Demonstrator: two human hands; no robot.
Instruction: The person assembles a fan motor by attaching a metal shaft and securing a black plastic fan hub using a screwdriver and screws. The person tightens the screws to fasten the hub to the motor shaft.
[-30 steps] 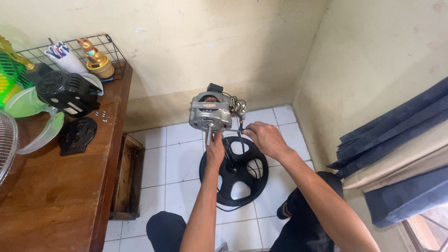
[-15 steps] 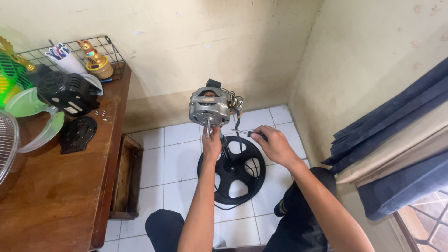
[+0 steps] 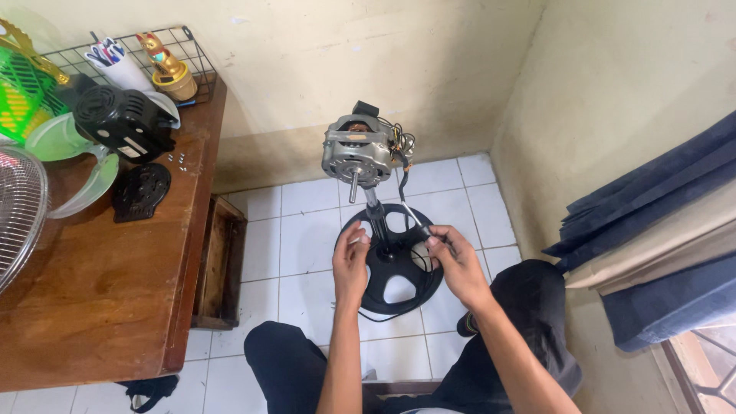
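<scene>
Both forearms are seen stretched out over the knees toward a stripped fan. The left hand (image 3: 350,264) is curled nearly shut, its fingertips closed on something small beside the pole (image 3: 376,218); what is pinched there cannot be made out. The right hand (image 3: 458,264) is likewise closed in a tight grip, thumb and forefinger pressed on a thin tool (image 3: 418,222) whose shaft slants up toward the wires (image 3: 400,146); its tip is lost against them. Just beyond the hands, the round black base (image 3: 395,287) is stood on the white floor tiles (image 3: 307,230), partly covered by both hands. The bare motor (image 3: 356,153) is carried upright on the pole, its shaft pointed down toward the camera. To the left, a wooden surface (image 3: 100,284) is seen, cut off by the frame edge, with a black motor cover (image 3: 126,123), a black plate (image 3: 140,190), a green blade (image 3: 73,165) and a wire guard (image 3: 19,211) laid on it. A dark curtain (image 3: 659,245) is hung at the right.
</scene>
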